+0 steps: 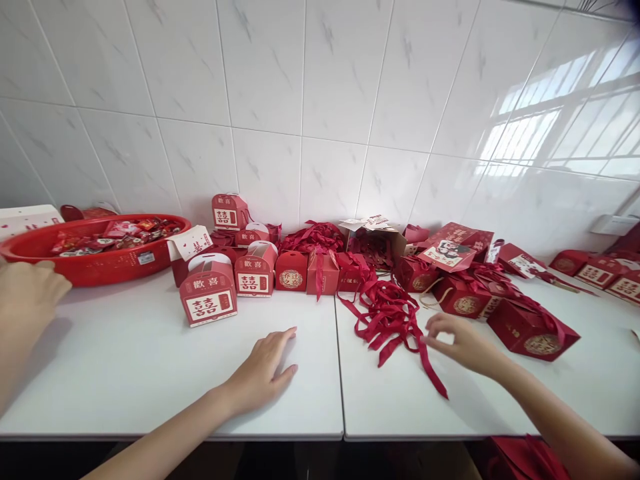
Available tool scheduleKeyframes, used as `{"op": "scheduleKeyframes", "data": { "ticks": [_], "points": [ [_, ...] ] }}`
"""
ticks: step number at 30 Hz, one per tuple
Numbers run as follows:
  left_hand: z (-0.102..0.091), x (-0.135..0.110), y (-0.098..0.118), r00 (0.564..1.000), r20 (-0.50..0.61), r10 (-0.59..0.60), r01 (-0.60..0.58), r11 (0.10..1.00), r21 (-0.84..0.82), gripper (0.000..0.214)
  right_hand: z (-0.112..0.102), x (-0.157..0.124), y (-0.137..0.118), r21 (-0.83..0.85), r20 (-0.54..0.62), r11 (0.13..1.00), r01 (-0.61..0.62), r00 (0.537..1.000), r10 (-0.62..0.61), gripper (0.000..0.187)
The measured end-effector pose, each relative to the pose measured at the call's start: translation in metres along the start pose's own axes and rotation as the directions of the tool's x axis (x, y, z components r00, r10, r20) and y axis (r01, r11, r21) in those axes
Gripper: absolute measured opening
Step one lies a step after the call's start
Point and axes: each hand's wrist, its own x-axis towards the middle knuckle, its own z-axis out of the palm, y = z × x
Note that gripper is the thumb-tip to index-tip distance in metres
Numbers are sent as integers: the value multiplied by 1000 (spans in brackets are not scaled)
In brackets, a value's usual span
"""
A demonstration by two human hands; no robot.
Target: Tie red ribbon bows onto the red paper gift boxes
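My left hand [263, 370] lies over the white table near its front edge, fingers stretched out and thumb apart, holding nothing. My right hand [463, 343] is at the right side of a loose heap of red ribbons [387, 310], its thumb and fingertips pinched at a ribbon strand that trails toward the front. Red gift boxes with white labels [207, 300] stand beyond my left hand. Dark red boxes with gold round emblems [533, 330] lie beyond my right hand, one of them tilted on its side.
At the left, another person's hand [30, 300] is by a red plastic basin [145, 257] holding wrapped sweets. An opened carton [395, 240] with red ribbon inside stands by the tiled wall [265, 93]. A seam divides the white tables [295, 413]. More red boxes [597, 273] stand far right.
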Motion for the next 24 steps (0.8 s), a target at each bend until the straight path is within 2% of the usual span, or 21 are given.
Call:
{"op": "scheduleKeyframes", "data": {
  "ticks": [1, 3, 4, 6, 8, 9, 10, 13, 15, 16, 18, 20, 21, 22, 23, 24],
  "points": [
    [0, 5, 1, 1000, -5, -3, 3, 1000, -1, 52, -13, 1, -6, 60, -116, 998, 9, 993, -2, 36],
    [1, 20, 4, 999, -36, -11, 11, 1000, 9, 54, -41, 4, -18, 140, -319, 990, 27, 948, 20, 40],
    [0, 30, 6, 998, -67, -15, 17, 999, 29, 55, -53, 6, -23, 135, -369, 991, 14, 929, 38, 40],
    [0, 55, 12, 987, -160, -11, 26, 995, 95, 57, -63, 8, -27, 97, -299, 995, -25, 953, 53, 40],
    [-2, 83, 18, 968, -252, -7, 49, 986, 162, 61, -50, 6, -24, 57, -108, 997, -46, 993, 52, 36],
    [-2, 96, 20, 960, -281, -2, 55, 982, 180, 62, -37, 4, -21, 50, -10, 998, -45, 999, 45, 32],
    [-3, 107, 21, 954, -301, 2, 59, 980, 192, 63, -20, 0, -18, 54, 33, 997, -55, 998, 53, 27],
    [-1, 135, 22, 944, -330, -5, 80, 974, 214, 61, 30, -16, -13, 189, 36, 981, -33, 999, 26, 32],
    [2, 146, 21, 936, -349, -37, 121, 968, 222, 57, 46, -24, -18, 347, -22, 938, 2, 1000, 6, 24],
    [3, 150, 20, 931, -360, -58, 146, 964, 222, 55, 47, -26, -23, 411, -44, 911, 16, 999, 2, 17],
    [6, 156, 20, 918, -383, -102, 197, 956, 216, 55, 35, -25, -36, 507, -23, 862, 8, 1000, 4, 7],
    [8, 161, 21, 901, -410, -142, 243, 948, 206, 57, 9, -21, -47, 599, 42, 799, -55, 998, 38, 12],
    [9, 163, 22, 891, -425, -159, 264, 943, 201, 59, -6, -20, -50, 649, 34, 755, -90, 995, 89, 16],
    [9, 166, 24, 881, -441, -174, 283, 939, 195, 61, -21, -18, -51, 704, -17, 704, -87, 990, 139, 19],
    [10, 168, 26, 871, -456, -183, 297, 936, 191, 62, -36, -18, -50, 742, -120, 670, -35, 976, 184, 23],
    [10, 170, 28, 862, -472, -188, 306, 933, 188, 63, -50, -19, -46, 731, -248, 681, 49, 948, 198, 26]
  ]
}}
